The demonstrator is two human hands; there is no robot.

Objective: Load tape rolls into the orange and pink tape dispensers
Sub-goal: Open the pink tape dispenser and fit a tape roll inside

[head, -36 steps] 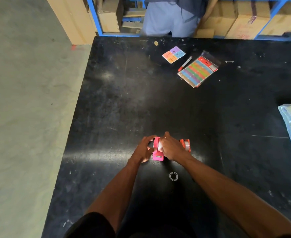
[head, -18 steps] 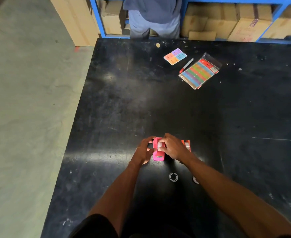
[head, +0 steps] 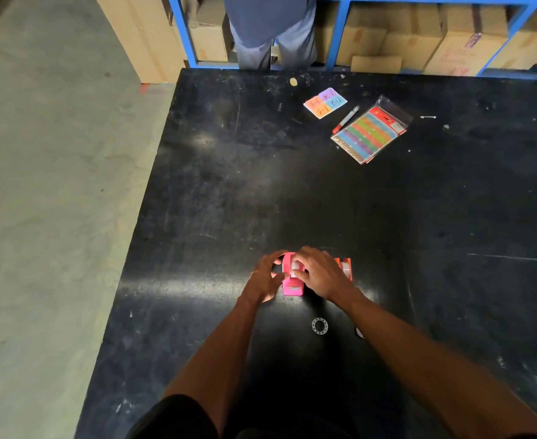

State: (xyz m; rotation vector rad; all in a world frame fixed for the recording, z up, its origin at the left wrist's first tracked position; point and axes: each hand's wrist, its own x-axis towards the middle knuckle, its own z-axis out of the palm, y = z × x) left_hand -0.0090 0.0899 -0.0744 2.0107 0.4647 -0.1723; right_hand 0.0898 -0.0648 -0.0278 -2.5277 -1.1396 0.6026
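A pink tape dispenser (head: 293, 286) stands on the black table (head: 292, 191) near its front. My left hand (head: 265, 277) grips the dispenser's left side. My right hand (head: 319, 272) lies over its top, fingertips pressing on the white tape roll (head: 296, 266) seated in it. Just right of my right hand, partly hidden behind it, stands the orange tape dispenser (head: 345, 267) with a pale roll showing inside. A small clear ring (head: 319, 326) lies on the table below my hands.
At the back of the table lie coloured sticky notes (head: 325, 103), a red marker (head: 345, 119) and a bagged pack of coloured strips (head: 370, 134). A person (head: 272, 30) stands behind the table before blue shelves (head: 340, 33) with cardboard boxes. The table's left edge drops to the concrete floor (head: 45, 185).
My hands stay on the pink dispenser; the right fingers have slid slightly down over the roll. The view has tilted, and the person at the back has shifted left.
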